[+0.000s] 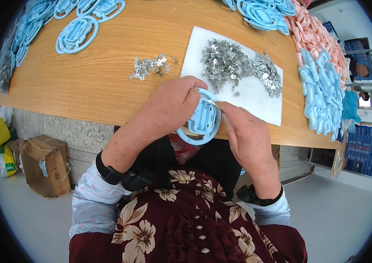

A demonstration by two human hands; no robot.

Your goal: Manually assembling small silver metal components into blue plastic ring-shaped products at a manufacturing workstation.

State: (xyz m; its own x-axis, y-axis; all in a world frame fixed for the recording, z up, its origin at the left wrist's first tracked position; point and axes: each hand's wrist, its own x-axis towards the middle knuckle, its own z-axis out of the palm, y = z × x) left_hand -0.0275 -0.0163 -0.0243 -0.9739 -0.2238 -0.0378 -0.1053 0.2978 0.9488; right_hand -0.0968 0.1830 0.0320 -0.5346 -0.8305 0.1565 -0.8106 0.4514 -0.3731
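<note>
My left hand (175,103) is closed on the upper rim of a light-blue plastic ring-shaped part (204,119). The part is tilted at the table's front edge, with its rectangular battery-like compartment facing up. My right hand (249,136) pinches at the ring's upper right side; a thin, shiny sliver shows at the fingertips, too small to name. Just beyond my hands, two heaps of small metal clips (225,63) lie on a white foam sheet (256,109). A smaller scatter of metal pieces (144,68) rests on the bare wood to the left.
On the wooden table (107,79), more blue ring parts (77,35) lie at the far left and far side. Pink parts (317,33) and blue parts (322,92) are piled along the right. A cardboard box (45,164) stands on the floor at left. People (352,103) are at far right.
</note>
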